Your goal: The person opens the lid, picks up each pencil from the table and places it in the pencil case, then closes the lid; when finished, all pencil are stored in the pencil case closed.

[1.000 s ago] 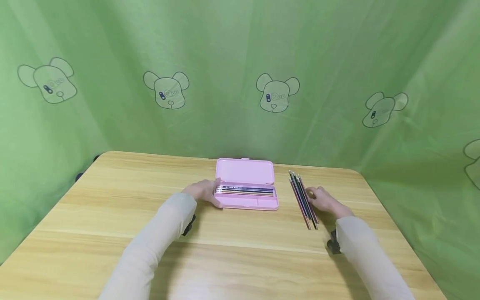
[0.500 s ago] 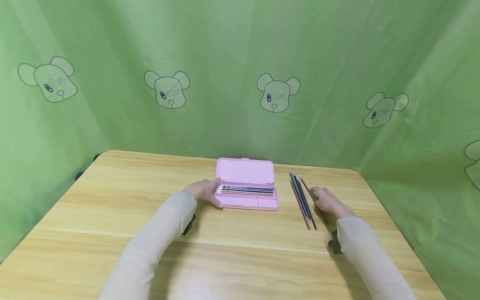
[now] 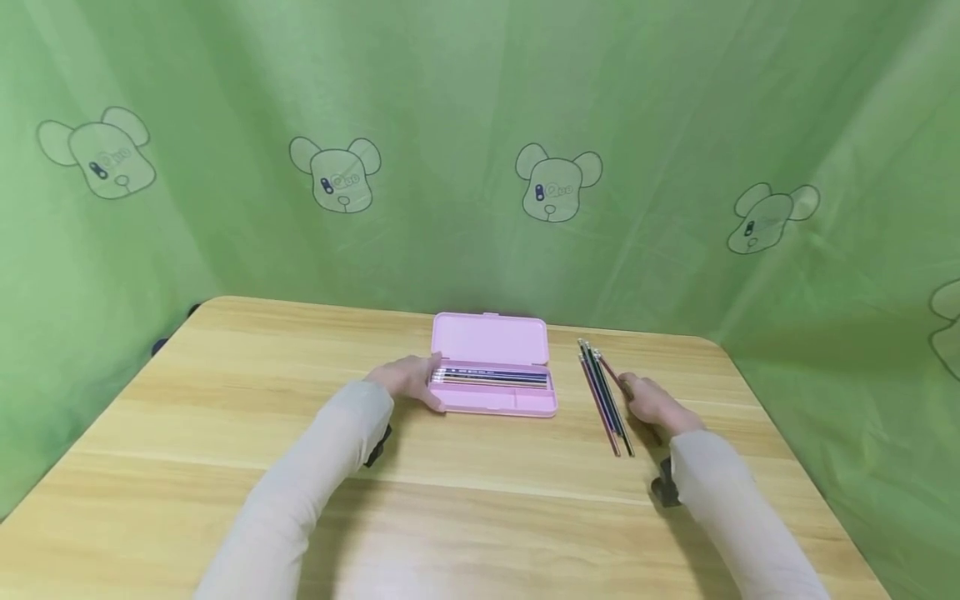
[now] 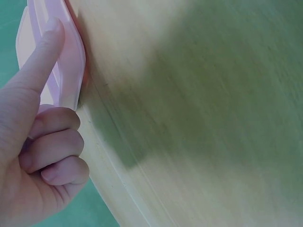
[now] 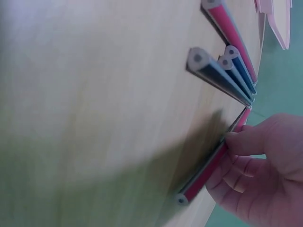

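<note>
A pink pencil case (image 3: 459,402) lies with its lid up, several pencils (image 3: 491,378) side by side in its rear compartment. My left hand (image 3: 405,379) grips the case's left end; in the left wrist view the thumb of that hand (image 4: 35,137) lies over the case (image 4: 71,61), the other fingers curled at its end. To the right, my right hand (image 3: 654,404) pinches a red-and-black pencil. The right wrist view shows this pencil (image 5: 201,182) between thumb and fingers of the hand (image 5: 265,170), slanting away from the loose pencils (image 5: 220,78) beside it.
The wooden table (image 3: 465,517) carries the case and loose pencils near its back edge. A green curtain (image 3: 450,250) with bear-head drawings hangs behind and at both sides. The case's front right compartment (image 3: 533,402) holds nothing visible.
My right hand has drawn one red-and-black pencil away from the bunch, its near end swinging out to the right. My left hand stays at the case.
</note>
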The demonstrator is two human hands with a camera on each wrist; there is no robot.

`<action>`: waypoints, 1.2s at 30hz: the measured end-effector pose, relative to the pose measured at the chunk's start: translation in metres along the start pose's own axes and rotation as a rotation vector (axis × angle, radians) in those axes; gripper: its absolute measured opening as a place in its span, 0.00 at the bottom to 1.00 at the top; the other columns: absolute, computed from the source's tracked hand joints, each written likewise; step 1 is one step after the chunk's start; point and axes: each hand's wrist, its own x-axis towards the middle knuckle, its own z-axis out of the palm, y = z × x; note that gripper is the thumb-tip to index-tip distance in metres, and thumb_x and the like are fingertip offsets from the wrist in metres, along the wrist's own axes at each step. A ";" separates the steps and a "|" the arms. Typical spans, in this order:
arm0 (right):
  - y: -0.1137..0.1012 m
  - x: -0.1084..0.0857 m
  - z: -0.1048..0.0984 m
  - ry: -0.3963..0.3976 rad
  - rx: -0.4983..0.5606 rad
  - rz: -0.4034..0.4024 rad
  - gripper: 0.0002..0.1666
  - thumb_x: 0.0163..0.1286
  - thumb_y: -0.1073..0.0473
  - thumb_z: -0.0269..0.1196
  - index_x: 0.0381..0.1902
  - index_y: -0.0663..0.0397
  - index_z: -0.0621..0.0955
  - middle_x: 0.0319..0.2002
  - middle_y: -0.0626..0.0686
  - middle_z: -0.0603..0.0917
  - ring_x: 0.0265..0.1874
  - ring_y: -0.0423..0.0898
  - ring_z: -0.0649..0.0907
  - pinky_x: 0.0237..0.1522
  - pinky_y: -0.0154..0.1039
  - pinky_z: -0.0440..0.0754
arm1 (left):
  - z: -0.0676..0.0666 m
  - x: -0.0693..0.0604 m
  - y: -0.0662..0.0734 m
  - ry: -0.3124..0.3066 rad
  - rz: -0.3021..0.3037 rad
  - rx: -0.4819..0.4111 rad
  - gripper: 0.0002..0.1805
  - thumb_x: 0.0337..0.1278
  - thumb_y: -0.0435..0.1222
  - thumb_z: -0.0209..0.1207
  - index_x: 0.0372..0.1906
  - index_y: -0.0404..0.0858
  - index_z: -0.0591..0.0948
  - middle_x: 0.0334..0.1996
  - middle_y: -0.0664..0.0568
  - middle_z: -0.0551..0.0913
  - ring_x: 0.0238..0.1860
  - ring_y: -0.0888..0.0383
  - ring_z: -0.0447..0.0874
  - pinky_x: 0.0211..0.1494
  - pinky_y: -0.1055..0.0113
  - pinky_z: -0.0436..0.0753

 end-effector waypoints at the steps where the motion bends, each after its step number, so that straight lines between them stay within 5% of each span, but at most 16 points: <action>1: 0.001 0.000 0.000 0.005 -0.001 0.001 0.29 0.54 0.78 0.48 0.57 0.77 0.62 0.48 0.80 0.70 0.49 0.74 0.70 0.53 0.64 0.68 | 0.000 0.000 0.000 -0.001 -0.001 0.001 0.58 0.36 0.52 0.69 0.71 0.38 0.48 0.67 0.39 0.59 0.66 0.45 0.59 0.68 0.54 0.60; 9: 0.003 0.005 -0.002 0.061 0.035 -0.054 0.29 0.56 0.77 0.49 0.58 0.73 0.63 0.39 0.75 0.74 0.40 0.68 0.75 0.45 0.62 0.74 | 0.000 0.003 -0.001 -0.002 -0.005 0.002 0.59 0.35 0.52 0.69 0.71 0.38 0.48 0.66 0.38 0.60 0.66 0.45 0.59 0.68 0.55 0.60; 17: 0.002 0.011 -0.002 0.162 0.179 -0.330 0.34 0.45 0.82 0.46 0.56 0.73 0.67 0.28 0.61 0.75 0.27 0.51 0.74 0.35 0.48 0.75 | 0.001 0.006 -0.003 -0.001 0.005 0.003 0.60 0.34 0.52 0.70 0.71 0.38 0.48 0.65 0.38 0.61 0.65 0.44 0.61 0.67 0.53 0.61; 28: -0.026 0.020 0.003 0.171 0.131 -0.334 0.29 0.55 0.80 0.50 0.57 0.67 0.70 0.39 0.66 0.76 0.41 0.60 0.74 0.49 0.60 0.72 | -0.001 0.005 -0.003 -0.007 0.010 -0.005 0.59 0.35 0.52 0.69 0.71 0.38 0.48 0.66 0.38 0.59 0.66 0.44 0.59 0.68 0.53 0.59; 36: -0.046 0.032 0.014 0.203 0.089 -0.409 0.26 0.55 0.79 0.51 0.52 0.61 0.76 0.32 0.59 0.76 0.33 0.52 0.74 0.41 0.51 0.75 | 0.000 0.005 -0.003 -0.010 0.012 -0.013 0.59 0.35 0.52 0.70 0.71 0.38 0.49 0.67 0.38 0.59 0.66 0.44 0.58 0.69 0.53 0.59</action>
